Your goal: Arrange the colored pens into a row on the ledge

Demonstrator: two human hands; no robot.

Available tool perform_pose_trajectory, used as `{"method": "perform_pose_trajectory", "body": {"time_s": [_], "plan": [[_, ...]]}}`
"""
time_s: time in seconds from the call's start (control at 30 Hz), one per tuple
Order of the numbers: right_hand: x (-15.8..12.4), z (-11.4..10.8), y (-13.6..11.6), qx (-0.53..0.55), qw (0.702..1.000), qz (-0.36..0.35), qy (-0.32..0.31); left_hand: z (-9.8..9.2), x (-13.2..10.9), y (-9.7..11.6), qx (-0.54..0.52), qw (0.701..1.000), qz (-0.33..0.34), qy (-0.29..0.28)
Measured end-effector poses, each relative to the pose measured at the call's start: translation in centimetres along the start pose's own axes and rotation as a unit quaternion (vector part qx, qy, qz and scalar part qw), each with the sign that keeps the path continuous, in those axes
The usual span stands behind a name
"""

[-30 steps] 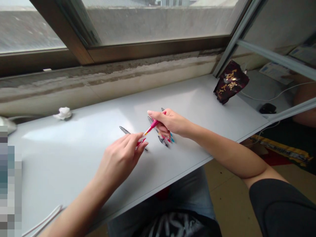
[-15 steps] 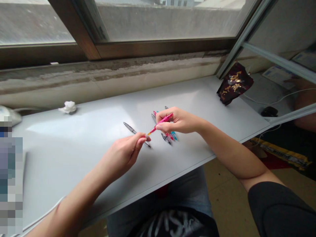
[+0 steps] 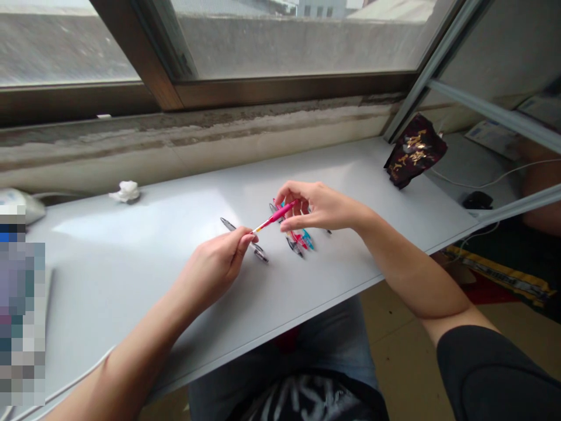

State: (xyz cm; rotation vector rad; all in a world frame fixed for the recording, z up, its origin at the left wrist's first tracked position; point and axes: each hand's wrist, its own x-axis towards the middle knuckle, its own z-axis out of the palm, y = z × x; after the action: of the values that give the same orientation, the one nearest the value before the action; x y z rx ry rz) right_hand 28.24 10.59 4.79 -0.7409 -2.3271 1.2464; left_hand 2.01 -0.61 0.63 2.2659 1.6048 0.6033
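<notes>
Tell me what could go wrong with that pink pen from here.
The pink pen could slip: the left hand pinches it near one end, while the right hand is loosely open around the other.

If dropped, it might scatter the cluster of pens below.

Lowering the left hand could nudge the separate pen beneath it.

Left hand pinches, aimed toward 2 o'clock; right hand hangs loosely curled, thumb parted, aimed toward 10.
</notes>
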Motion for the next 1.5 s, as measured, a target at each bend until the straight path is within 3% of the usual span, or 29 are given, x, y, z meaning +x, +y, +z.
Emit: {"method": "perform_pose_trajectory", "body": {"time_s": [0.1,0.27,0.43,0.67,0.77,0.87,1.07,1.5], "plan": [[0.0,0.2,-0.2,-0.017,0.999,0.033,-0.003,0.0,0.0,0.1,-0.008,1.0,0.001,0.001],[0.0,0.0,0.0,-0.004,1.0,-0.017,0.014,0.0,-0.1,0.4,-0.028,0.999,0.008,0.025],[0.2,0.2,0.3,0.037,0.999,0.03,0.007,0.0,0.0,0.7,-0.035,0.999,0.001,0.035],[0.6,0.4,1.3,0.137,0.985,-0.074,0.067,0.0,0.0,0.9,-0.068,0.996,-0.011,0.056],[0.8,0.2,1.2,0.195,0.971,-0.074,0.114,0.2,-0.1,1.2,-0.128,0.988,-0.021,0.078],[1.0,0.1,1.0,0.222,0.957,-0.081,0.168,0.3,-0.2,1.5,-0.18,0.981,-0.028,0.066],[1.4,0.1,1.1,0.239,0.935,-0.094,0.244,0.4,-0.1,1.8,-0.178,0.98,-0.059,0.062],[1.6,-0.1,1.4,0.229,0.92,-0.072,0.309,0.5,0.1,1.6,-0.208,0.972,-0.085,0.064]]}}
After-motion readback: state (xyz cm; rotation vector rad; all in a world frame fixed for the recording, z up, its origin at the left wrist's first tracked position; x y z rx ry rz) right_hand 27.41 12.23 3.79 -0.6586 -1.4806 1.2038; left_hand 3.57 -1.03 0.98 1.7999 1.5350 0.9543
